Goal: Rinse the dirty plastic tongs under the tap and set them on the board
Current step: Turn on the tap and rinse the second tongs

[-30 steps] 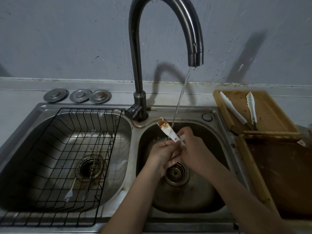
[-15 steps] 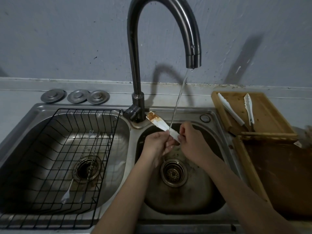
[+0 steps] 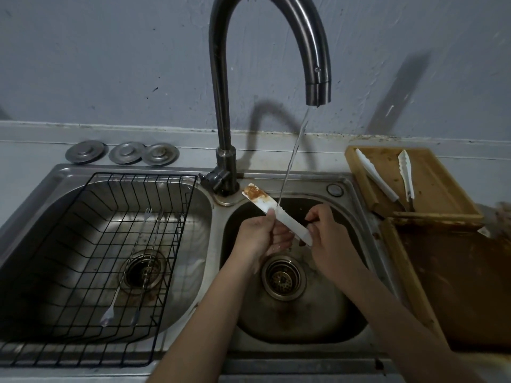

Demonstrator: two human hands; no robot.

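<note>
Head cam: your left hand (image 3: 260, 233) and right hand (image 3: 329, 239) pinch the dirty tongs (image 3: 276, 212) over the right basin (image 3: 356, 272); clean tongs (image 3: 377, 175) on board (image 3: 439, 186)

Both hands (image 3: 290, 239) hold stained tongs (image 3: 276, 212) under tap (image 3: 318, 89) stream.

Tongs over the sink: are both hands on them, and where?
Yes. The left hand pinches the white tongs around mid-length; the right hand holds the lower end. The sauce-stained tip points up-left, free.
</note>
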